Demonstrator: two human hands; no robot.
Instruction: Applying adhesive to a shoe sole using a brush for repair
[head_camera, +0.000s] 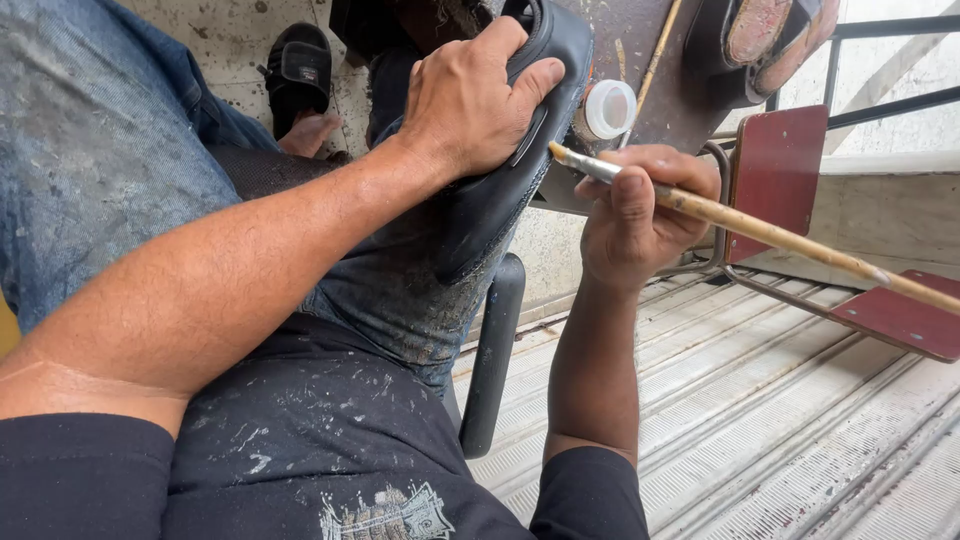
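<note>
My left hand (475, 95) presses down on a black shoe (500, 190) that rests on my knee, fingers wrapped over its upper. My right hand (635, 215) grips a long wooden-handled brush (770, 232), its metal ferrule and tip touching the shoe's edge just under my left thumb. The handle runs off to the lower right. A small white-lidded jar (607, 108) stands just beyond the shoe on a dark worn board.
My legs in stained blue jeans (110, 150) fill the left. A black sandalled foot (300, 85) rests on the floor at the top. Dark red metal stool parts (780, 175) stand at the right over a ribbed metal floor (780, 430). Another shoe sole (760, 35) lies top right.
</note>
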